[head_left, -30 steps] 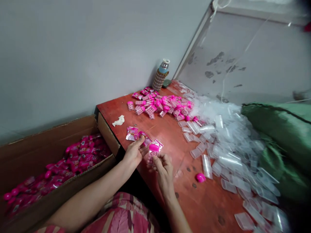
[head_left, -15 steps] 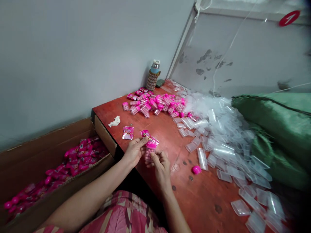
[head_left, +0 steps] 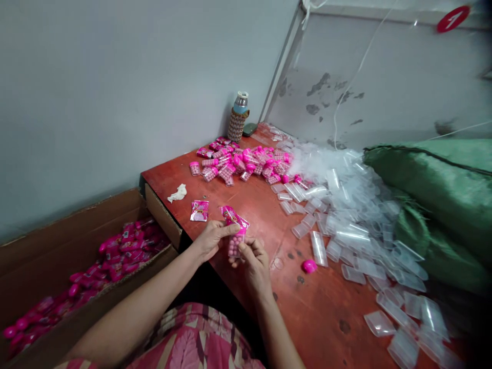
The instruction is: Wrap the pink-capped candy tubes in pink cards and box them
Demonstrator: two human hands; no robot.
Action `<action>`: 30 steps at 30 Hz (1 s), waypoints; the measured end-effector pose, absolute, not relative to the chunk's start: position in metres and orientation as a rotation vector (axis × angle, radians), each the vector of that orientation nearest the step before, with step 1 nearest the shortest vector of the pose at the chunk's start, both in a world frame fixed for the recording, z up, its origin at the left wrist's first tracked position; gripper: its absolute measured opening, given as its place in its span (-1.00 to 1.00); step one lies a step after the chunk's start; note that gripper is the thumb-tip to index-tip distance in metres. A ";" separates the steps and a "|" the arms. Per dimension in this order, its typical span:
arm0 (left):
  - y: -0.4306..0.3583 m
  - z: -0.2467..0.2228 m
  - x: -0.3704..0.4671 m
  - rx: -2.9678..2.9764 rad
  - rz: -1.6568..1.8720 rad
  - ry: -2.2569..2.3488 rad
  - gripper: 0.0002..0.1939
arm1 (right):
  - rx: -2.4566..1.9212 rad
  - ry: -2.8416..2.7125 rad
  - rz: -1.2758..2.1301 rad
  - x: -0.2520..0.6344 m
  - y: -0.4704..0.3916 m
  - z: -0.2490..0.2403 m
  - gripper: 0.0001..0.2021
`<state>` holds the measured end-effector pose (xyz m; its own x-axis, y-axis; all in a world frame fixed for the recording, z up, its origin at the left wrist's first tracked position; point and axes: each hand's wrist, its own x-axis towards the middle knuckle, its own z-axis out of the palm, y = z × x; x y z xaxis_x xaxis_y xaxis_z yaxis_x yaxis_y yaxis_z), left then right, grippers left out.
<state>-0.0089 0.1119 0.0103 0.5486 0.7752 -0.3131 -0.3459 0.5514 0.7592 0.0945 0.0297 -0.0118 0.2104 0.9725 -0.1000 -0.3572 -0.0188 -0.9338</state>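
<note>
Between both hands, over the edge of the red table (head_left: 269, 230), is a clear container of pink balls (head_left: 234, 247). Its top is covered by a pink printed wrapper (head_left: 241, 223). My left hand (head_left: 212, 240) pinches the wrapper and the container's upper part, its thumb lying across them. Lower down, my right hand (head_left: 255, 264) grips the container's side between thumb and fingers. Another pink wrapper (head_left: 199, 210) lies flat left of the hands. On the right, a loose pink cap (head_left: 309, 266) rests beside a clear empty tube (head_left: 319, 248).
Many filled pink containers (head_left: 226, 166) are piled at the back. Clear tubes (head_left: 353, 230) spread over the right side, beside a green sack (head_left: 442, 205). A bottle (head_left: 237, 120) stands by the wall. An open carton (head_left: 163, 218) at left holds pink packs.
My left thumb has moved right, across the wrapper and the container's top. The camera view has shifted slightly; my right hand keeps its grip.
</note>
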 end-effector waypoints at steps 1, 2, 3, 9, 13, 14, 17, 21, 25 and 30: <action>0.113 0.010 -0.010 0.720 0.735 0.698 -0.80 | -1.081 -0.751 1.239 0.095 0.030 -0.012 -0.83; 0.115 0.009 -0.010 0.740 0.740 0.698 -0.81 | -1.099 -0.761 1.219 0.096 0.030 -0.012 -0.83; 0.116 0.009 -0.010 0.755 0.744 0.700 -0.81 | -1.130 -0.780 1.182 0.095 0.030 -0.011 -0.83; 0.119 0.005 -0.009 0.764 0.727 0.687 -0.83 | -1.183 -0.829 1.093 0.093 0.029 -0.010 -0.84; 0.117 0.007 -0.008 0.712 0.714 0.645 -0.79 | -1.148 -0.809 1.118 0.093 0.029 -0.011 -0.85; 0.117 0.007 -0.008 0.708 0.713 0.636 -0.78 | -1.154 -0.809 1.097 0.093 0.029 -0.012 -0.85; 0.117 0.008 -0.009 0.778 0.703 0.648 -0.77 | -1.154 -0.790 1.090 0.093 0.028 -0.012 -0.87; 0.119 0.009 -0.012 0.933 0.638 0.665 -0.79 | -1.059 -0.714 1.194 0.092 0.029 -0.013 -0.88; 0.118 0.010 -0.009 0.922 0.690 0.694 -0.79 | -1.145 -0.716 1.036 0.091 0.029 -0.011 -0.85; 0.108 0.010 -0.003 0.779 0.834 0.715 -0.81 | -1.214 -0.778 0.972 0.093 0.030 -0.009 -0.82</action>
<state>-0.0028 0.1084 0.0105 0.4823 0.8428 -0.2389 -0.3653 0.4414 0.8196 0.0934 0.0303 -0.0089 0.4015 0.9158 -0.0143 -0.1865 0.0665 -0.9802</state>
